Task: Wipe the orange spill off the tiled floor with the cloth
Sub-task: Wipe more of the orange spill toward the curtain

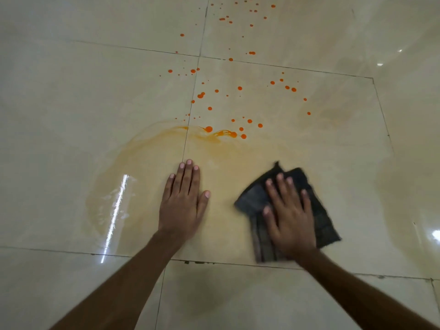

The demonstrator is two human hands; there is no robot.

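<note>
The left hand (182,206) is lying flat on the tiled floor (71,91) near six o'clock, its four fingers straight and pressed together, the thumb sticking out toward three o'clock. Beside it, at four o'clock, the right hand (289,220) is pressing down on the dark cloth (252,201), fingers straight and spread. Beyond both hands a pale smear (142,148) is arcing from eight o'clock toward the centre. There the orange spill (223,134) is showing as thick streaks, with droplets (239,88) scattering toward twelve o'clock.
</note>
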